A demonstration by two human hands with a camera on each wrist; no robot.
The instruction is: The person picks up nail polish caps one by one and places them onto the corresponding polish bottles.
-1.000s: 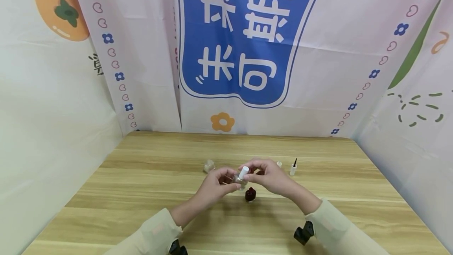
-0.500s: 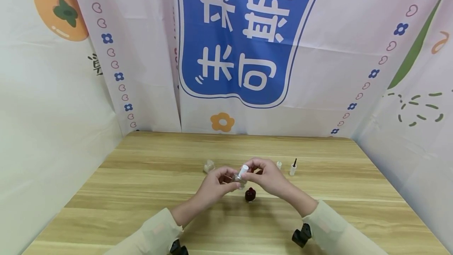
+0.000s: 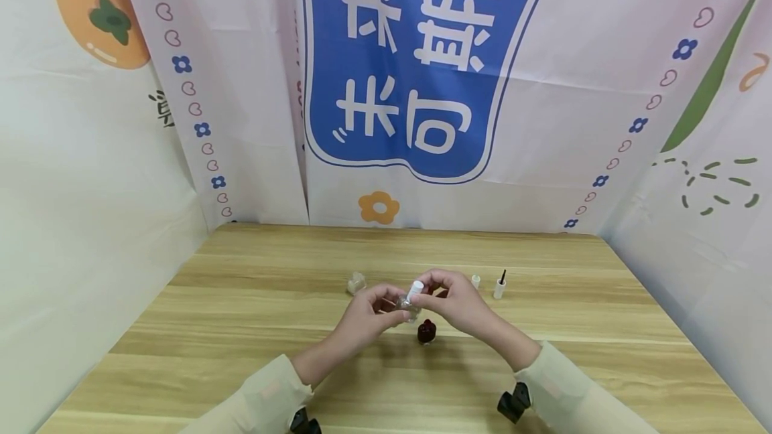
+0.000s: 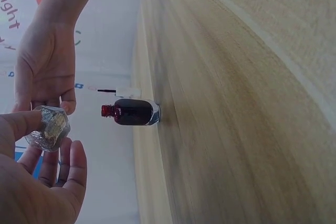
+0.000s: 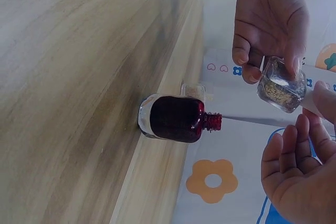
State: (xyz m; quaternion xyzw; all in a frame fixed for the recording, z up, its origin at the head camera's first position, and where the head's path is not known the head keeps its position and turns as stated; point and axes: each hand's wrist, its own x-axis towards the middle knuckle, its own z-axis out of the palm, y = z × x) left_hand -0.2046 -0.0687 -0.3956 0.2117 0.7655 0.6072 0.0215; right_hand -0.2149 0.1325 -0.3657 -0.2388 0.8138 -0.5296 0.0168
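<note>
A glass nail polish bottle with gold-silver glitter [image 5: 283,90] is held up above the table between the thumb and fingers of my left hand [image 3: 362,317]. On its top sits a white cap [image 3: 415,290], which my right hand [image 3: 461,303] pinches. The cap leans slightly to the right along with the bottle. Below both hands, an uncapped dark red nail polish bottle [image 3: 426,332] stands upright on the table, its threaded neck bare in the right wrist view. Neither hand touches it. Whether the white cap is fully screwed down, I cannot tell.
A pale, clear bottle [image 3: 356,282] stands behind my left hand. Right of my right hand, a white cap with its dark brush [image 3: 500,284] pointing up stands on the wooden table [image 3: 271,280]. A small white cap-like piece [image 3: 476,280] is partly visible beside it.
My right hand and wrist have shifted slightly left, and its thumb lies a little further over the white cap. The left hand stays almost still with the bottle.
</note>
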